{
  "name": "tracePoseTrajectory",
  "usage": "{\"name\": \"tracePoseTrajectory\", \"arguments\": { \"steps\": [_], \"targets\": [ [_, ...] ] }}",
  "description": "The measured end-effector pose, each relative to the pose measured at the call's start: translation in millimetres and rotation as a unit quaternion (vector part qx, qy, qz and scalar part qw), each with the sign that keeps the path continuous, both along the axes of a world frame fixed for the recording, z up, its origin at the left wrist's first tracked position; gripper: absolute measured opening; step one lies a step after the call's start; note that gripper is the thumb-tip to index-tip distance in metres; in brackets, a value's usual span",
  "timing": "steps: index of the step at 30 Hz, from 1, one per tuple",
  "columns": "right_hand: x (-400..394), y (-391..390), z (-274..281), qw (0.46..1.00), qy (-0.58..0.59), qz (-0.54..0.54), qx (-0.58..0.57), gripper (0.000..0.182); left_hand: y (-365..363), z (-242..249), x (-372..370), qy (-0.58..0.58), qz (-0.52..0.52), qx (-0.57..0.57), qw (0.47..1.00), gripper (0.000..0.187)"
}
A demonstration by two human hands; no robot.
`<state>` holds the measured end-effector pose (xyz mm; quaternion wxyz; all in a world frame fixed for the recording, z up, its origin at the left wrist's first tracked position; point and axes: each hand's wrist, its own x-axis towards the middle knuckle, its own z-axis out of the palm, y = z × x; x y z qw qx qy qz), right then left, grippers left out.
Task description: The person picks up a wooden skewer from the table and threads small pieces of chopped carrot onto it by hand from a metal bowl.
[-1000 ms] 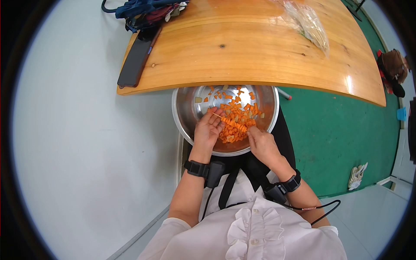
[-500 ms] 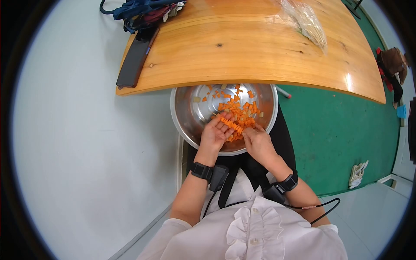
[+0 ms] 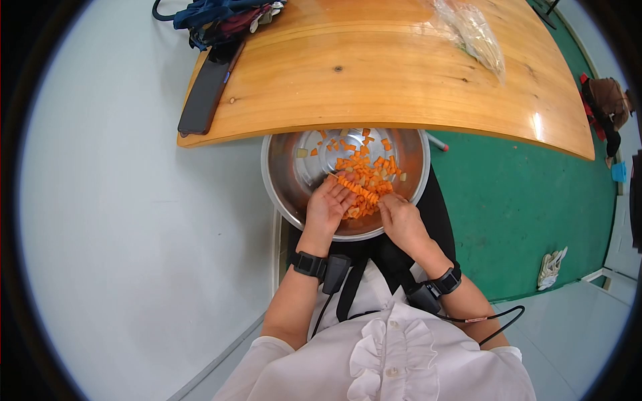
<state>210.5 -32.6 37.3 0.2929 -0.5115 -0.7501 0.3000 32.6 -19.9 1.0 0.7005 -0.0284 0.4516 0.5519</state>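
Note:
A skewer [image 3: 358,190] threaded with orange carrot pieces slants over a wide metal basin [image 3: 273,175]. My right hand [image 3: 400,215] pinches its lower right end, fingers closed. Palm up, my left hand [image 3: 328,205] lies beside and beneath the skewer's upper left part, its fingers stretched out and the fingertips right at the carrot pieces. The skewer's bare tip shows above this hand. Loose diced carrot [image 3: 384,164] is heaped in the basin below, with a few pale yellowish cubes [image 3: 302,153] among it.
The wooden table [image 3: 374,87] overhangs the basin's far rim. On it are a dark phone-like slab [image 3: 202,100], a folded umbrella-like bundle [image 3: 221,17] and a plastic bag of thin sticks [image 3: 478,40]. A white wall [image 3: 134,200] stands close on the left. Pale shoes [image 3: 552,269] lie on the green floor.
My left hand's fingers have straightened and spread, and the skewer's bare tip now shows past them. My right hand keeps its pinch and has shifted very slightly right.

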Motion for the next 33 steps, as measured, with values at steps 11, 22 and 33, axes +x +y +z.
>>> {"name": "tracePoseTrajectory", "arguments": {
  "steps": [11, 22, 33],
  "targets": [
    [12, 10, 5, 0.947, 0.233, -0.106, -0.193, 0.018, 12, -2, 13, 0.624, -0.274, 0.176, 0.710, 0.022],
    [14, 11, -1, 0.944, 0.248, -0.102, -0.194, 0.018, 14, -9, 20, 0.679, -0.337, 0.167, 0.631, 0.018],
    [14, 8, 5, 0.988, 0.093, -0.006, -0.126, 0.013, 13, 17, -15, 0.246, -0.057, 0.054, 0.966, 0.021]
  ]
}}
